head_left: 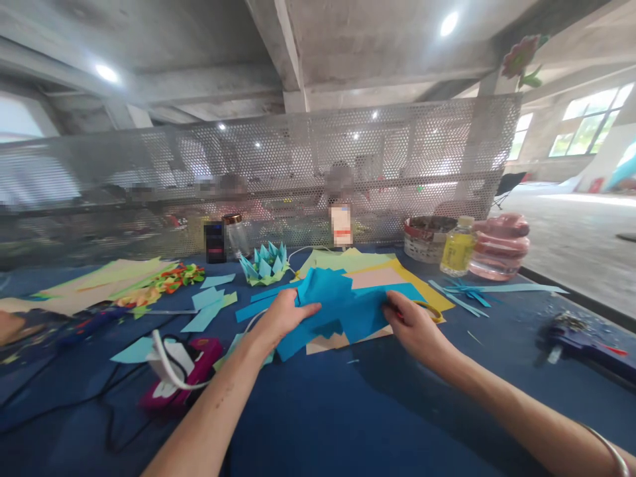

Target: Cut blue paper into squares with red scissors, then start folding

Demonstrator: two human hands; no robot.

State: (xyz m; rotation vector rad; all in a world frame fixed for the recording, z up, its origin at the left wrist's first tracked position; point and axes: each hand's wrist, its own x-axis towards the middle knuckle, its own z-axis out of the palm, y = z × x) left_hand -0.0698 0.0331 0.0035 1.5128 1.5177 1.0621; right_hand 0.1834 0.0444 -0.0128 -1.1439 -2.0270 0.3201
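Bright blue paper (322,318) in several overlapping pieces spreads between my hands, over a stack of pale and yellow sheets (422,285). My left hand (291,315) is closed on the left part of the blue paper, its thumb lying across the top. The fingers of my right hand (410,324) pinch the right edge of the blue paper. A yellow loop like a scissors handle (433,310) shows beside the right knuckles; any blades are hidden. Behind the left hand stands a light blue folded-paper lotus (265,264).
Left are a purple power strip (203,354) with cables, light blue paper pieces (209,308) and paper flowers (173,281). Behind stand a phone (341,224), a basket (430,238), a yellow bottle (458,248) and a pink container (501,246). A dark blue tool (591,344) lies right.
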